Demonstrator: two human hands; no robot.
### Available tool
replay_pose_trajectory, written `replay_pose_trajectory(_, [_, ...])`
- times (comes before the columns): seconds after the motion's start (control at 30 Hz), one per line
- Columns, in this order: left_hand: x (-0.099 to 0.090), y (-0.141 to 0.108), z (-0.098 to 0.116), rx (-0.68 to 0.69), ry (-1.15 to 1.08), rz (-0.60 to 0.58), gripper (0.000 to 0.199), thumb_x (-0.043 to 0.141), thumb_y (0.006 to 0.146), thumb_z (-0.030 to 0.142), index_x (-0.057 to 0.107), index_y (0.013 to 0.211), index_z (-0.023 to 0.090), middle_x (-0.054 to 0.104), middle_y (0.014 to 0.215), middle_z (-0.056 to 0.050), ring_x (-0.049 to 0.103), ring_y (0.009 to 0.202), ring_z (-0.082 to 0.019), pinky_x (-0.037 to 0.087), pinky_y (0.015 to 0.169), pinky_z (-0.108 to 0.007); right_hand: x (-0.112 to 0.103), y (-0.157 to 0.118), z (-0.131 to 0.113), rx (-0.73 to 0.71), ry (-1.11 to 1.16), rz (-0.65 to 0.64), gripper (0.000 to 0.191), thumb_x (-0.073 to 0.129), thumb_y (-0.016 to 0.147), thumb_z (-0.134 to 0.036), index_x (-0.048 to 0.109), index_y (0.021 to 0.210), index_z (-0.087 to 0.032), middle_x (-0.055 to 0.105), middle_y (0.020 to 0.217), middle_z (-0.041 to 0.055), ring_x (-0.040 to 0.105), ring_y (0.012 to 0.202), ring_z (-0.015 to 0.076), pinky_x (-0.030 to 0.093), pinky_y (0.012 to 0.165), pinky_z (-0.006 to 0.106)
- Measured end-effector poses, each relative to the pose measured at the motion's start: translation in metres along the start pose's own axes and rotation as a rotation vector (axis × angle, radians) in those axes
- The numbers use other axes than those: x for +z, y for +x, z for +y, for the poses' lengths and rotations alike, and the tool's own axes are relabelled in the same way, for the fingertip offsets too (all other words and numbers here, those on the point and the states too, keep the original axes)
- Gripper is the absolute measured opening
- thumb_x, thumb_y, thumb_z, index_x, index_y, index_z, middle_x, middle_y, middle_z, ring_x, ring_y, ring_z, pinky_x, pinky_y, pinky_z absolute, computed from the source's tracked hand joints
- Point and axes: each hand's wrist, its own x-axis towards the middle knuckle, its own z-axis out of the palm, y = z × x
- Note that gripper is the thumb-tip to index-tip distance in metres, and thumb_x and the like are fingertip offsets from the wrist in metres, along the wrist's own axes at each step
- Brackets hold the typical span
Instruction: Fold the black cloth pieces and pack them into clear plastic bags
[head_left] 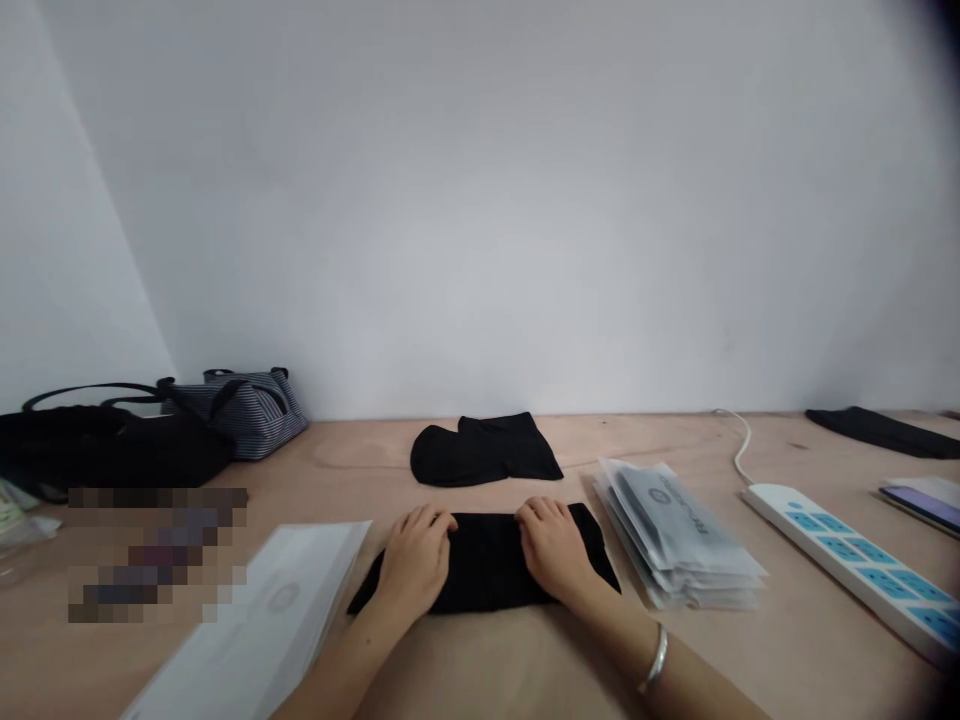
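A folded black cloth [486,560] lies flat on the table in front of me, its long side running left to right. On its left part rests my left hand [418,555], palm down with the fingers slightly bent. My right hand [553,545] lies on the right part in much the same way, and neither hand lifts the fabric. Just behind is a second black cloth piece [487,450] with a rounded left end and a notch in its top edge. Frosted plastic bags [277,600] lie flat to the left. Right of the cloth is a stack of filled, printed bags [675,525].
A white power strip [847,560] with blue sockets and a cable lies at the right. Beyond it are a phone [926,508] and another black cloth [885,432]. A striped bag [255,415] and a black bag [112,450] stand at the back left, near the wall.
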Motion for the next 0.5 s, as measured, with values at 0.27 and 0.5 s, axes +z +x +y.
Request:
replay_pose_trajectory(0.27, [0.042,-0.013,-0.002,0.008,-0.081,-0.213,0.058,0.020,0.086,0.059,0.028,0.135,0.028,0.025,0.143,-0.008,0.017,0.130,-0.031,0.011,0.100,-0.056,0.023,-0.024,0.002,-0.050,0.228,-0.255,0.061,0.018,0.082,-0.065,0.021,0.136,-0.035,0.016,0.144,0.0049,0.004,0.129,0.0389,-0.001,0.092,0.068])
replay_pose_trajectory(0.5, [0.017,-0.011,-0.009,-0.168,0.049,-0.111,0.046,0.024,0.089,0.040,0.039,0.129,0.022,0.044,0.129,-0.013,0.036,0.120,-0.031,0.023,0.096,-0.051,0.011,-0.019,-0.003,-0.055,0.256,-0.204,0.060,0.024,0.085,-0.059,0.026,0.136,-0.028,0.014,0.145,0.0075,0.006,0.130,0.0358,0.002,0.095,0.065])
